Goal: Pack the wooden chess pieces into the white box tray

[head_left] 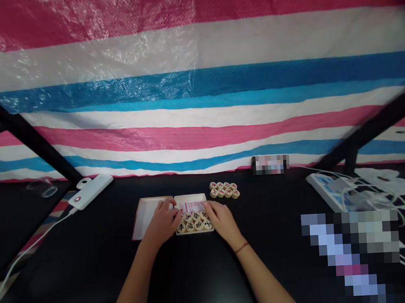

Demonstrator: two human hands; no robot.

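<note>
A white box (195, 232) on the black table holds several xiangqi pieces (190, 226) with black characters, lying in rows in its near part. Pink lines show on the white floor (192, 207) of its far part. The box's lid (143, 220) lies opened out to the left. My left hand (164, 219) reaches over the seam between lid and box, fingers bent and apart at the left pieces. At the right rim, my right hand (223, 219) holds the box, its fingers close together. Behind it on the table, several red-marked xiangqi pieces (224, 190) stand in two rows.
A white power bank (91, 192) with a cable lies at the back left, near a clear cup (49, 190). On the right are a power strip (328, 192), tangled cables and blurred-out items. A striped sheet (201, 133) hangs behind, between black frame bars (40, 139).
</note>
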